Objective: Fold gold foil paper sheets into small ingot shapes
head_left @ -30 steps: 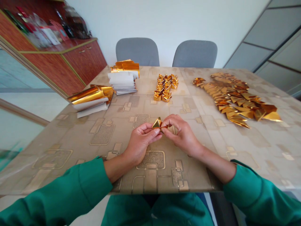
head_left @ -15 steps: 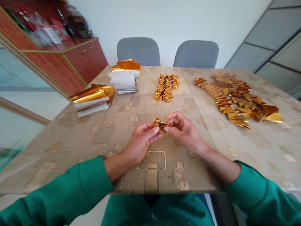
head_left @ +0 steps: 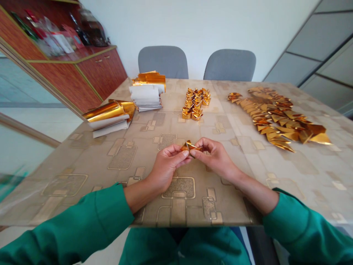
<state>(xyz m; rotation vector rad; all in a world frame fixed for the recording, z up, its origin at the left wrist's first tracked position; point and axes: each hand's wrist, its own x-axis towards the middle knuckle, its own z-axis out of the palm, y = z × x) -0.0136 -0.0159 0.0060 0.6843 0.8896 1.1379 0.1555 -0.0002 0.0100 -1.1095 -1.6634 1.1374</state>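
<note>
Between my two hands, above the near middle of the table, is a small folded piece of gold foil paper (head_left: pixel 188 145). My left hand (head_left: pixel 168 165) pinches its left side with thumb and fingers. On the other side my right hand (head_left: pixel 213 156) grips it, thumb in front and fingers curled behind. The two thumbs almost meet at the paper's front. Its lower part is hidden by my fingers. Beyond my hands stands a tight group of finished-looking gold paper ingots (head_left: pixel 196 103), set in rows.
A patterned cloth covers the table (head_left: pixel 110 184). At the left lie a gold paper stack (head_left: pixel 110 112) and a white-backed stack (head_left: pixel 146 96). Many flat folded gold pieces (head_left: pixel 275 116) spread over the right. Two grey chairs (head_left: pixel 163 62) stand behind; a wooden cabinet (head_left: pixel 102 70) is back left.
My right fingers have come down and closed in on the foil paper. Its right side now spreads out between them, and its folded shape has altered. My left hand has barely moved.
</note>
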